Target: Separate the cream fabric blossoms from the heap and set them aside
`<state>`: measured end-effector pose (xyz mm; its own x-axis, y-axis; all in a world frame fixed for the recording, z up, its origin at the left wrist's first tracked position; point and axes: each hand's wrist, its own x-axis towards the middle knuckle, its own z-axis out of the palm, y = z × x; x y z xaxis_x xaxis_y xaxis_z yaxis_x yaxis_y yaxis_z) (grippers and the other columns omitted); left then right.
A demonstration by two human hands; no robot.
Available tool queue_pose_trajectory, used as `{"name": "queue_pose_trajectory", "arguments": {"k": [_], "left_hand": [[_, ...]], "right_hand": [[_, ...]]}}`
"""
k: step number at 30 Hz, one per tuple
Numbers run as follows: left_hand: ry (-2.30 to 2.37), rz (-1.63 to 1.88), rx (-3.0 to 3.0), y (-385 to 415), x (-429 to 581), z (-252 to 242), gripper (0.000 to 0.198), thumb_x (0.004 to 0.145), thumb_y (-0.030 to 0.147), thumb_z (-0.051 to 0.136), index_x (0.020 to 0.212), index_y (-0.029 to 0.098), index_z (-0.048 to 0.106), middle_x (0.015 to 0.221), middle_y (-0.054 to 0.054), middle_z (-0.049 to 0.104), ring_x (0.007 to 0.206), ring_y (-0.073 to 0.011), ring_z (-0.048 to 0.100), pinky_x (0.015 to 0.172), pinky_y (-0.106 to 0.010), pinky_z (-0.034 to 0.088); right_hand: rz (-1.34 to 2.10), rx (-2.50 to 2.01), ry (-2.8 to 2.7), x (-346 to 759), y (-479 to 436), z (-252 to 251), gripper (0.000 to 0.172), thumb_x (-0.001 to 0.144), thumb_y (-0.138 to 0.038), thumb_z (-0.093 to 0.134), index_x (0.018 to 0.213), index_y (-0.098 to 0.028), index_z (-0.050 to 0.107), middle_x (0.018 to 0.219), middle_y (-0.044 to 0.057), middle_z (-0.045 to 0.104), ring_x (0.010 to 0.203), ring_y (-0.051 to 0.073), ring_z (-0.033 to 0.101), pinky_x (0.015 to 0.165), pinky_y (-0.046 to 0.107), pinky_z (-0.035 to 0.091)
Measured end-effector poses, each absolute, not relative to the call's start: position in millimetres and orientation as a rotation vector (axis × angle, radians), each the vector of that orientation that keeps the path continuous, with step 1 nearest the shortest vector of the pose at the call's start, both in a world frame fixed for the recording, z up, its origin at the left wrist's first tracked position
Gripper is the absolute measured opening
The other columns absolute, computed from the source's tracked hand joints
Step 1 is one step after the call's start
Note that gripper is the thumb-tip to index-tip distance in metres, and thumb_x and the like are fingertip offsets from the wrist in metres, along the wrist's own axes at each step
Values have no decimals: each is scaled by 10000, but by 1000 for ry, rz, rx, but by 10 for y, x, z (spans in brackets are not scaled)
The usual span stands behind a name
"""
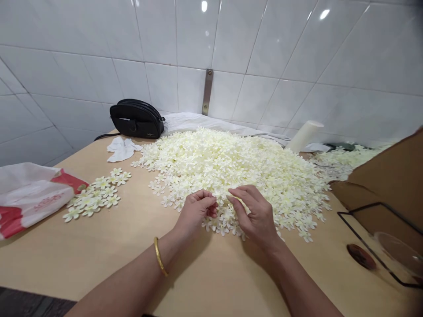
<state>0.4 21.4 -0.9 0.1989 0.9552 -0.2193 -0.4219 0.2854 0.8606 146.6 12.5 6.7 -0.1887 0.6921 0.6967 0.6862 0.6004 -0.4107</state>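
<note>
A big heap of small cream-white fabric flowers [231,171] covers the middle of the wooden table [109,251]. My left hand [195,212], with a gold bangle on its wrist, is curled at the heap's near edge, fingertips pinched on a flower. My right hand [254,213] faces it, fingers bent and pinching the same spot of flowers between the two hands. A small separate group of flowers [95,196] lies flat to the left of the heap.
A red-and-white plastic bag [29,196] lies at the left edge. A black pouch [137,119] and white cloth [122,149] sit at the back left. A white roll [304,135] stands at the back right, a cardboard box [390,176] and wire frame [380,240] on the right.
</note>
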Motion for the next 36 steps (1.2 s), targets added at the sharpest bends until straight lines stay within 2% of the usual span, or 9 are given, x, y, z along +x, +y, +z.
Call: {"name": "queue_pose_trajectory", "arguments": {"k": [3,7,12,18,22,27,32,36], "left_hand": [[843,1094,799,209,1,-25,112,611,182,608,615,141,503,520,22,511,457,-68,457,504,-214,373],[808,1069,828,191,4,-12,85,618,174,608,619,130,536,545,9,524,480,-68,469,527,-219,384],[752,1059,842,176,24,1,112,611,187,638,673,125,569,570,2,543,521,-83,505,570,-232,404],[714,1045,788,186,41,-42,98,604,147,635,667,125,563,542,4,530,506,-93,508,547,-237,407],[664,1035,690,203,12,-35,79,604,127,628,655,119,568,565,-2,546,495,-79,507,549,-223,402],[618,1014,649,207,-2,-12,113,606,172,657,664,116,578,617,-7,550,534,-75,509,568,-216,404],[647,1028,653,215,-1,-21,143,619,215,656,612,116,553,528,9,509,480,-68,478,520,-205,385],[635,1024,706,220,-20,-23,147,665,247,618,639,114,560,547,-10,531,504,-82,496,539,-219,394]], "right_hand": [[154,-1073,-1972,1382,68,69,189,799,-150,450,933,-188,579,831,65,567,773,162,527,678,297,438],[317,-1107,-1956,1350,57,54,191,823,-139,408,870,-181,588,775,44,570,718,136,533,645,255,432],[269,-1153,-1930,1384,86,9,177,812,-131,405,837,-156,578,731,41,558,683,135,522,618,247,412],[224,-1239,-1913,1372,66,20,155,801,-127,394,755,-167,537,673,20,537,621,126,501,569,235,388],[329,-1196,-1926,1366,52,61,153,808,-138,405,812,-177,554,746,28,561,682,128,521,612,236,413],[270,-1160,-1947,1338,48,49,175,812,-152,407,848,-179,576,765,45,571,702,144,527,628,258,429],[369,-1133,-1891,1320,29,50,192,815,-163,412,865,-190,595,768,38,588,703,141,543,635,261,441],[460,-1117,-1828,1360,43,49,180,807,-176,442,874,-188,610,788,41,613,726,144,566,659,268,454]]}}
